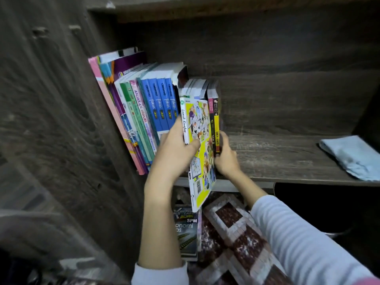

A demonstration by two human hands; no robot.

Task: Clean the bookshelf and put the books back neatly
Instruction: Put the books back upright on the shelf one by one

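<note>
Fingers [174,125] of the left hand [174,150] gripped the spine of a yellow comic book [200,120], thumb on its cover. The right hand [225,159] pinched the foot of two thin books [216,120], likely steadying them. Across the frame ran the dark shelf [277,157], its row of books [144,103] leaning at centre left. Tilted and overhanging the shelf edge between row and thin books, the comic was probably being slotted in. A blue cloth [353,159] lay far right, apparently parked for wiping.
</note>
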